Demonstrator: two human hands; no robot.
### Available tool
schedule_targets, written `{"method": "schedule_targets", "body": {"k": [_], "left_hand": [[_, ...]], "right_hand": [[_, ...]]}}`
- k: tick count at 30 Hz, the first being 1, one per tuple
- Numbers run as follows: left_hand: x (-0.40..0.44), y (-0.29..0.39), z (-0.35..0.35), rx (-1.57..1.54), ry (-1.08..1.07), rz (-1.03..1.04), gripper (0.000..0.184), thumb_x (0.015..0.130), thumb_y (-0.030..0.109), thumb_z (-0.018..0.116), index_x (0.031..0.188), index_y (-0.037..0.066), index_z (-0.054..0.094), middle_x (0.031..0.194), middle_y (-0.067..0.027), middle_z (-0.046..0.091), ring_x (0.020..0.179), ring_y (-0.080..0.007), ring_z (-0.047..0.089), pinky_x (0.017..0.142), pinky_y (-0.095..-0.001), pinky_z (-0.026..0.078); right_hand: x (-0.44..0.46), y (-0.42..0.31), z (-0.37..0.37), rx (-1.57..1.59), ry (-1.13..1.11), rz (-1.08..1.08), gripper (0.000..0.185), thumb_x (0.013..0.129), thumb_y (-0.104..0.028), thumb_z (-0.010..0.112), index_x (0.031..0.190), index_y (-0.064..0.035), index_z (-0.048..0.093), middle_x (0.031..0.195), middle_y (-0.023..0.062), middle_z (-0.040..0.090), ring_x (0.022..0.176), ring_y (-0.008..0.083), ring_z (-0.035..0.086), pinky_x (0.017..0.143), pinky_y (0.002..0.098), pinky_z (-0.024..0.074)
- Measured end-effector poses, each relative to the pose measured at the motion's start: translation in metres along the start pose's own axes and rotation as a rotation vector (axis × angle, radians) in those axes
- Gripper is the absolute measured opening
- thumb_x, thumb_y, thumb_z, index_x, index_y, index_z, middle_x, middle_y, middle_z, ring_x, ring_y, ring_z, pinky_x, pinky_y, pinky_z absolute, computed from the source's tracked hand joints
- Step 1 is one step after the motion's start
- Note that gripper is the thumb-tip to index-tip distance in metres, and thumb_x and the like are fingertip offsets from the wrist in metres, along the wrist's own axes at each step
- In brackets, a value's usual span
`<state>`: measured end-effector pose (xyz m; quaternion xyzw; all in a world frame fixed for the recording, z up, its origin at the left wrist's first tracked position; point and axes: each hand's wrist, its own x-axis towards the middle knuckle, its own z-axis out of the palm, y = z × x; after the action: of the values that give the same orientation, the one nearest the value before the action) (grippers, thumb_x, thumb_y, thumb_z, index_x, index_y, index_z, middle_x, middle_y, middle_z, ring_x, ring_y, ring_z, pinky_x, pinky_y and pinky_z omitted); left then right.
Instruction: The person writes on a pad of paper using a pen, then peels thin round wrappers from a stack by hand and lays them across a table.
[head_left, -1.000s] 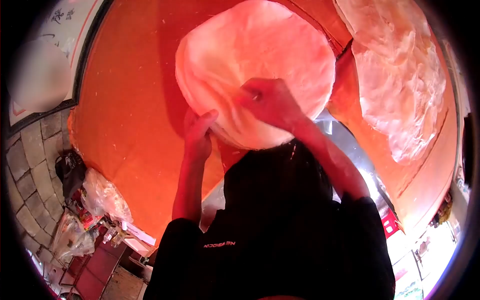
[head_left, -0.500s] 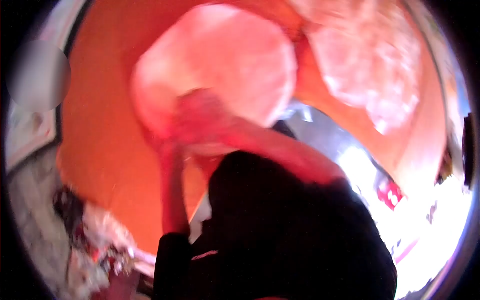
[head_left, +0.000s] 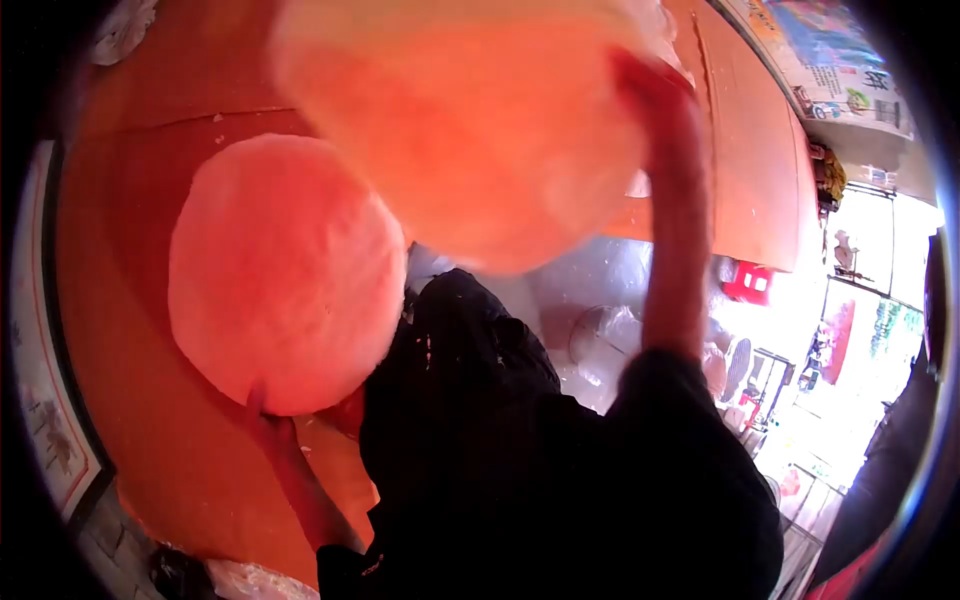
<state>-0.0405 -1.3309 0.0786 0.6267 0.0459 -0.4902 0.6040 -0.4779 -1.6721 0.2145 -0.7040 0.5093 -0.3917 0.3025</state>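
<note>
My right hand (head_left: 655, 95) is raised at the upper right, its fingers closed at the edge of a thin round sheet (head_left: 480, 130) that hangs in the air and looks like dough. Below and to the left, a round stack of similar sheets (head_left: 285, 270) lies on the orange table (head_left: 150, 420). My left hand (head_left: 268, 420) touches the stack's near edge; its fingers are partly hidden and blurred. The raised sheet covers part of the table behind it.
A red item (head_left: 748, 283) is beyond the table's right edge. Clear plastic (head_left: 605, 335) lies below the raised sheet. Dark and clear bags (head_left: 255, 580) are at the lower left. A framed panel (head_left: 50, 400) borders the left side.
The view has swung right. My right hand has lifted a sheet off the round stack and carried it up and to the right. My left hand has stayed by the stack's near edge.
</note>
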Motion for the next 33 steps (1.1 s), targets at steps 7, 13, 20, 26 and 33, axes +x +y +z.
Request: {"method": "schedule_targets", "body": {"k": [7,13,20,26,33], "left_hand": [[0.012,-0.003,-0.043,-0.070,-0.107,-0.059,0.049,0.088,0.017,0.054,0.132,0.002,0.039,0.129,-0.0114,0.048,0.117,-0.0262,0.048,0.098,-0.0412,0.042],[-0.003,0.008,-0.045,-0.054,-0.119,0.019,0.046,0.086,0.012,0.058,0.128,0.001,0.042,0.120,-0.0091,0.051,0.109,-0.0228,0.051,0.092,-0.0376,0.044],[-0.022,0.028,-0.010,-0.008,-0.199,0.243,0.043,0.083,0.007,0.062,0.123,0.001,0.045,0.110,-0.0064,0.055,0.099,-0.0188,0.055,0.085,-0.0334,0.046],[-0.025,0.043,0.039,-0.016,-0.306,0.337,0.044,0.081,0.004,0.065,0.121,0.000,0.047,0.107,-0.0061,0.057,0.097,-0.0169,0.056,0.084,-0.0314,0.047],[-0.038,0.051,0.044,-0.068,-0.315,0.332,0.052,0.081,0.005,0.065,0.127,-0.001,0.043,0.117,-0.0086,0.056,0.108,-0.0189,0.054,0.093,-0.0339,0.043]], "right_hand": [[-0.150,0.203,-0.142,0.287,0.683,0.747,0.018,0.086,-0.018,0.061,0.095,-0.0032,0.063,0.079,0.0044,0.059,0.068,0.0135,0.057,0.048,0.0257,0.0452],[-0.168,0.169,-0.090,-1.107,0.619,0.611,0.062,0.072,-0.034,0.073,0.119,0.0024,0.056,0.113,0.0216,0.061,0.108,0.0355,0.056,0.092,0.0433,0.0439],[-0.096,-0.085,0.176,0.248,-0.624,0.301,0.041,0.079,-0.012,0.070,0.117,-0.0014,0.059,0.099,0.0072,0.065,0.091,0.0145,0.060,0.080,0.0293,0.0504],[-0.121,-0.151,0.275,0.349,-1.002,0.065,0.049,0.071,-0.016,0.078,0.115,-0.0019,0.060,0.096,0.0089,0.065,0.087,0.0164,0.061,0.075,0.0284,0.0521],[-0.125,-0.129,0.292,0.491,-0.916,0.294,0.031,0.072,-0.010,0.067,0.102,-0.0006,0.066,0.079,0.0101,0.069,0.074,0.0173,0.066,0.067,0.0307,0.0529]]}}
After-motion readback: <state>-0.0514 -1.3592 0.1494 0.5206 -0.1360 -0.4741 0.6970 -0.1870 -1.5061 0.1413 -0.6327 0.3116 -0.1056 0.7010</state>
